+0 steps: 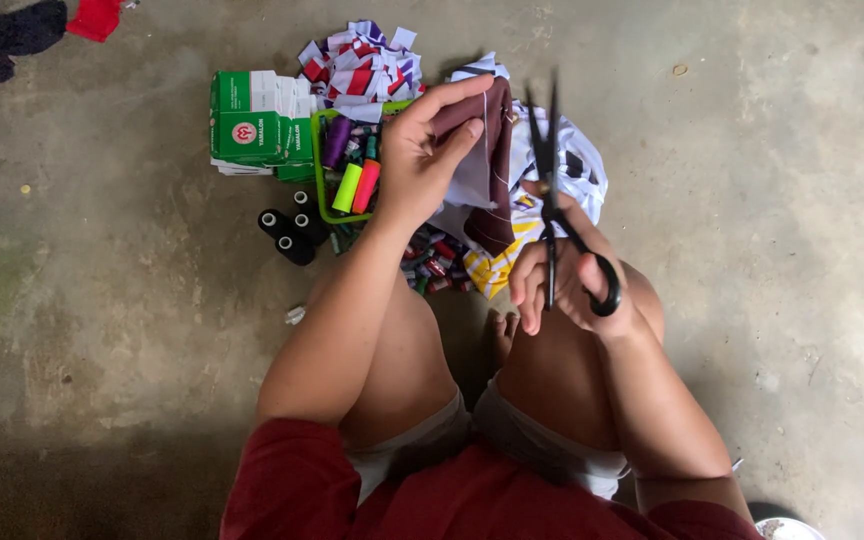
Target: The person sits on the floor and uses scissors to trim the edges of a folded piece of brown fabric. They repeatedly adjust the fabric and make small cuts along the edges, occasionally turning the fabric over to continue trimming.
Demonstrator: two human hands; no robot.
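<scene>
Maroon cloth (pixel 487 150) is pinched upright in the left hand (pixel 422 160), fingers curled around its edge, above a floor pile of fabric scraps (pixel 362 60). Black scissors (pixel 552 190), gripped through the handles by the right hand (pixel 567 285), point away from the person, blades slightly parted beside the cloth.

Green-and-white boxes (pixel 252 125) beside heaped striped labels (pixel 360 65)
</scene>
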